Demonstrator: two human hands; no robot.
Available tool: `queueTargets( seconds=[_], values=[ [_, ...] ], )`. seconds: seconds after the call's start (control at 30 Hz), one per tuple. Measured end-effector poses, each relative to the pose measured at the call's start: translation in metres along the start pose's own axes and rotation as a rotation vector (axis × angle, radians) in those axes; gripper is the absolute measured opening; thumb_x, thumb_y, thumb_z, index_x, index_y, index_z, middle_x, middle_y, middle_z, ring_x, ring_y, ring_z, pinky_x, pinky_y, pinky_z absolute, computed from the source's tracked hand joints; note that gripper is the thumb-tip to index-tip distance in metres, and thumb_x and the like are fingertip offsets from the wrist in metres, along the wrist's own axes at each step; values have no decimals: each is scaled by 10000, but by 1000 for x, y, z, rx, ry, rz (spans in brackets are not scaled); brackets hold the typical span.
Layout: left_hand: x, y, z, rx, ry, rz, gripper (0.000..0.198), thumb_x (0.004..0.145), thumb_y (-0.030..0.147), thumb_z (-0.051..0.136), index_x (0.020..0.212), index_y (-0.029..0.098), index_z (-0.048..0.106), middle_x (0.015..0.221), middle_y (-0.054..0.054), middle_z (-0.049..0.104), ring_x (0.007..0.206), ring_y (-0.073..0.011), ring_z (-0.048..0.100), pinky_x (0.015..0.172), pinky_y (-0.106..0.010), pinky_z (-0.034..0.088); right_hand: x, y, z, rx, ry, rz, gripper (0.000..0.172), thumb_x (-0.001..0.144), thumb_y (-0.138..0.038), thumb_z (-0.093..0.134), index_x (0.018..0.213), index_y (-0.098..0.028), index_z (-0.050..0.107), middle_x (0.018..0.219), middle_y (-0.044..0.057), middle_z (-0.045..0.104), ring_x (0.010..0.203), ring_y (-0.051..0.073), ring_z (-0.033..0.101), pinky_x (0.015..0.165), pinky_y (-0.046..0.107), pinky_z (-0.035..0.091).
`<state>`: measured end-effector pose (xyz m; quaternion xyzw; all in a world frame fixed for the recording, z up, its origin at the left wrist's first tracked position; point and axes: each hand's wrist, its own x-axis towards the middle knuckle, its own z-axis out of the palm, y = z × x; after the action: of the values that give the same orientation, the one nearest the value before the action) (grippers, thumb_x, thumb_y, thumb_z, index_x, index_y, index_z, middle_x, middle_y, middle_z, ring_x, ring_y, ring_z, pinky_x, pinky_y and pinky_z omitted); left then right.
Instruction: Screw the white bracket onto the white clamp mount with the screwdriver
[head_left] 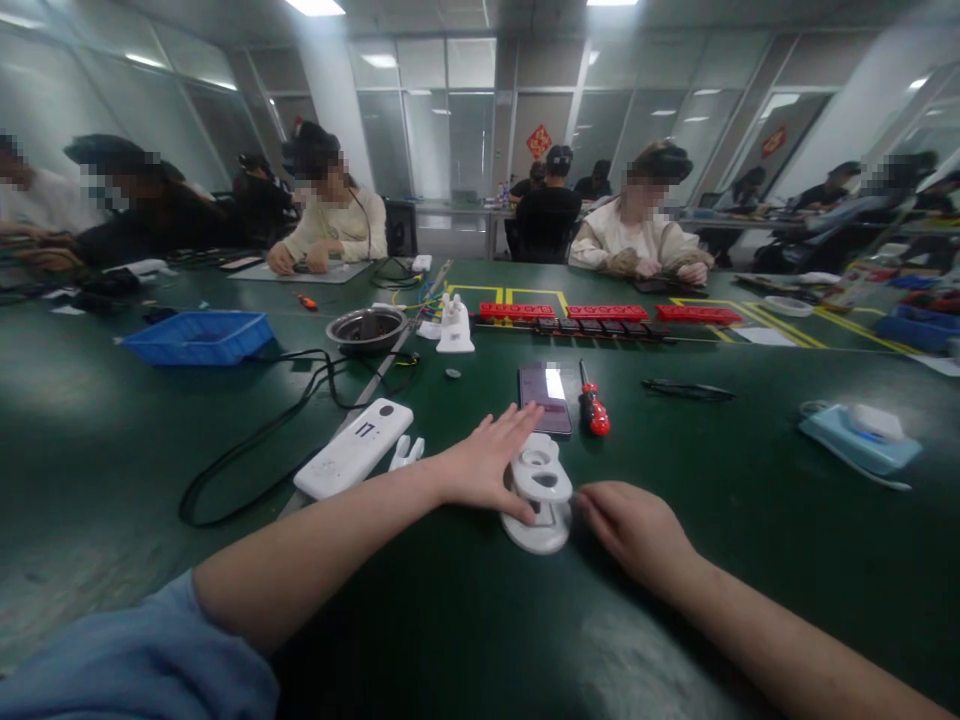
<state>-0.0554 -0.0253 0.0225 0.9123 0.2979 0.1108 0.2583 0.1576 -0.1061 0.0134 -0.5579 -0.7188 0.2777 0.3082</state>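
Note:
A white plastic part with a round base and two ring-shaped openings (pixel 551 482) stands on the green table in front of me. My left hand (pixel 495 462) is at its left side, fingers spread, with the thumb against the lower part and the fingertips reaching over the near end of a phone (pixel 546 385). My right hand (pixel 636 525) rests on the table just right of the base, its fingers curled together; whether anything is inside them is hidden. A red and black screwdriver (pixel 594 408) lies beyond, right of the phone.
Left are a white power bank-like device (pixel 355 448), a small white forked piece (pixel 406 453), black cables, a metal bowl (pixel 366 328) and a blue tray (pixel 201 338). Tweezers (pixel 688 389) and a light-blue pouch (pixel 859 438) lie right. Red strips (pixel 607 313) lie farther back; people sit opposite.

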Motion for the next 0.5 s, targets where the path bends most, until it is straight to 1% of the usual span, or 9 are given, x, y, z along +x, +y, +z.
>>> queueTargets(
  seconds=[0.03,0.07,0.1,0.13,0.2,0.27,0.37,0.5],
  values=[
    [1,0,-1,42,-1,-61,1156,527,674,584,1369,179,-35,1450,-108,16,1309,-330,45,1042,-512,56,3,4,-4,173,61,156,167,723,-299,547,620,-177,595,664,47,586,657,158,536,682,297,441],
    [2,0,-2,66,4,-120,1139,530,625,619,1370,171,-3,1445,-119,69,1302,-331,103,1044,-502,88,7,8,-7,320,105,287,166,727,-299,544,623,-176,586,680,44,584,670,158,543,688,300,455],
    [2,1,-2,73,11,-173,1090,546,573,638,1368,163,50,1431,-126,145,1286,-322,178,1042,-480,138,12,11,-9,431,135,380,164,748,-294,518,660,-172,585,717,48,591,695,158,559,693,303,470],
    [3,3,-2,64,15,-214,1016,564,518,649,1356,162,122,1400,-125,238,1253,-306,266,1028,-449,206,17,13,-10,508,149,434,171,778,-283,475,716,-167,584,768,58,600,730,158,577,703,306,482],
    [4,8,-3,32,9,-263,838,574,409,667,1284,183,284,1286,-97,407,1140,-265,419,951,-377,342,24,15,-11,646,154,499,187,815,-242,403,842,-154,566,910,83,607,834,155,595,752,310,490],
    [7,16,-7,33,4,-271,692,560,329,676,1181,204,397,1169,-64,489,1035,-233,489,870,-329,403,27,17,-10,789,146,547,185,823,-211,385,897,-142,540,1030,103,584,920,154,586,808,311,477],
    [16,31,-18,122,-12,-200,601,564,315,667,1118,209,460,1110,-54,501,1001,-230,490,865,-330,392,26,18,-12,939,138,586,160,827,-199,378,870,-139,520,1118,124,549,975,167,571,840,322,467],
    [29,47,-29,245,-45,-102,560,591,329,643,1120,225,488,1084,-53,515,998,-246,480,880,-363,372,18,19,-15,1016,136,593,162,832,-229,387,852,-144,523,1135,133,544,1012,179,552,875,338,445]
  ],
)
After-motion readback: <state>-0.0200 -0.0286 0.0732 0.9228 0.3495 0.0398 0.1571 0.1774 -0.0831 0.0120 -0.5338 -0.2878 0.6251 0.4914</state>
